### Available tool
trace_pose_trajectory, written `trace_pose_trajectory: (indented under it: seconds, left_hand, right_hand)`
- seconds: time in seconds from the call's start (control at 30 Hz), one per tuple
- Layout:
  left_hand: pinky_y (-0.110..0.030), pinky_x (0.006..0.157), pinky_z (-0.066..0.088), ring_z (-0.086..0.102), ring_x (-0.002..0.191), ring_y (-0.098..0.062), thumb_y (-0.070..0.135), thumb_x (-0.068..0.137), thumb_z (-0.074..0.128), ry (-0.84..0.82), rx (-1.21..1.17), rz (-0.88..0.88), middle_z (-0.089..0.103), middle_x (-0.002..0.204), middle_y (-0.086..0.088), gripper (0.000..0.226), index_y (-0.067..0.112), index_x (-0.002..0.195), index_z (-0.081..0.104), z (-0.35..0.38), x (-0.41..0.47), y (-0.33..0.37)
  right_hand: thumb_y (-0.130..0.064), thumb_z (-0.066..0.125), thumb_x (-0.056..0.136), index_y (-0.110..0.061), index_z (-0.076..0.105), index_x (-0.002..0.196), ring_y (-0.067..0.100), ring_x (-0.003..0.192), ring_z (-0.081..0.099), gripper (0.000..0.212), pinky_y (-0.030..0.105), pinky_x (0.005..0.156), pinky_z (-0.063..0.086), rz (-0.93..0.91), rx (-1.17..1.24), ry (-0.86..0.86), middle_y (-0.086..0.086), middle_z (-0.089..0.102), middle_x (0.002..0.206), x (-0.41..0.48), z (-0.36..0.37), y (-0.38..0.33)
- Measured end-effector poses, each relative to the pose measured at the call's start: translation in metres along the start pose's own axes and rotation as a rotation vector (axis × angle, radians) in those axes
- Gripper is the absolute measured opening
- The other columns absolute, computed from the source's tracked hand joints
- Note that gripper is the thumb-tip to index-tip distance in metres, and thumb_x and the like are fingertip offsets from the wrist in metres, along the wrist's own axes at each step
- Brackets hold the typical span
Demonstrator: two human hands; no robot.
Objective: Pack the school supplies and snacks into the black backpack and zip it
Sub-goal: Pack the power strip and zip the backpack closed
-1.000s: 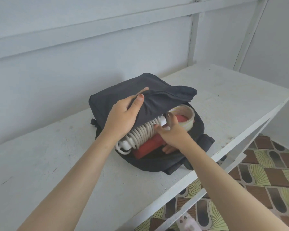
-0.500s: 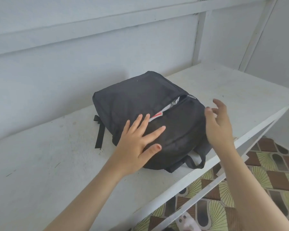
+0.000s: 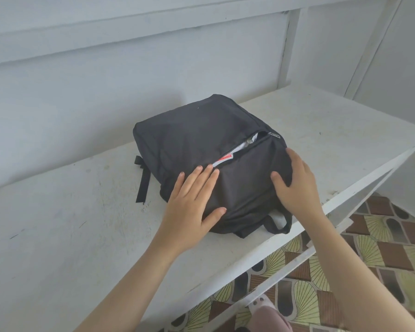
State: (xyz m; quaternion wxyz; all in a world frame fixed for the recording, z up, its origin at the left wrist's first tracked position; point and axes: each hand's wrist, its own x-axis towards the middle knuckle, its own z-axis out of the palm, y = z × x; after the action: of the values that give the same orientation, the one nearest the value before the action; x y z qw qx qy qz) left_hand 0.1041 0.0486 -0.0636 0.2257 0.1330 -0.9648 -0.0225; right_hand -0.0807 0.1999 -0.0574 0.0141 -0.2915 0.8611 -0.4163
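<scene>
The black backpack (image 3: 197,137) lies flat on the white table (image 3: 58,224), its flap folded down. The zip gap (image 3: 235,152) stands partly apart, and white and red contents show through it. A metal zip pull (image 3: 274,135) sits at the gap's far right end. My left hand (image 3: 192,207) rests flat on the near side of the bag, fingers spread, fingertips just below the gap. My right hand (image 3: 295,185) presses on the bag's right near corner, fingers curved over the fabric. Neither hand grips anything.
The table's front edge (image 3: 297,226) runs close under the bag, with a patterned tile floor (image 3: 381,248) below. A black strap (image 3: 143,180) trails left of the bag and a carry loop (image 3: 277,224) hangs at the front edge. A white wall stands right behind.
The flap was held up over white coiled and red items; now it lies down over them. My left hand has flattened on the bag and my right hand has come down onto its corner.
</scene>
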Motion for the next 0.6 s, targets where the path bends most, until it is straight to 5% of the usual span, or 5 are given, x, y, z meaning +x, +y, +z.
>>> trace_pose_trajectory:
  seconds: [0.2, 0.4, 0.6]
  left_hand:
    - [-0.044, 0.112, 0.025, 0.037, 0.133, -0.018, 0.04, 0.086, 0.043, 0.094, -0.16, -0.082, 0.049, 0.139, 0.004, 0.053, 0.022, 0.136, 0.043, -0.004, 0.004, 0.01]
    - [-0.032, 0.097, 0.03, 0.05, 0.105, -0.012, 0.044, 0.08, 0.049, 0.181, -0.164, -0.179, 0.061, 0.115, 0.012, 0.05, 0.025, 0.126, 0.051, -0.014, 0.022, 0.019]
    - [-0.031, 0.078, 0.043, 0.053, 0.08, -0.006, 0.034, 0.079, 0.055, 0.304, -0.205, -0.236, 0.061, 0.092, 0.015, 0.024, 0.024, 0.1, 0.06, -0.02, 0.056, 0.033]
  right_hand:
    - [-0.02, 0.041, 0.098, -0.015, 0.054, 0.127, 0.024, 0.122, 0.045, 0.033, 0.031, 0.102, 0.034, -0.066, 0.004, 0.112, 0.006, 0.053, 0.132, 0.027, -0.014, -0.011]
    - [-0.018, 0.042, 0.095, -0.018, 0.056, 0.129, 0.032, 0.117, 0.047, 0.037, 0.04, 0.099, 0.034, -0.16, -0.275, 0.022, 0.007, 0.055, 0.131, 0.071, -0.02, -0.016]
    - [-0.017, 0.055, 0.088, -0.014, 0.065, 0.09, 0.027, 0.097, 0.055, 0.011, 0.036, 0.085, 0.036, -0.187, -0.175, 0.073, 0.004, 0.064, 0.103, 0.087, -0.019, -0.013]
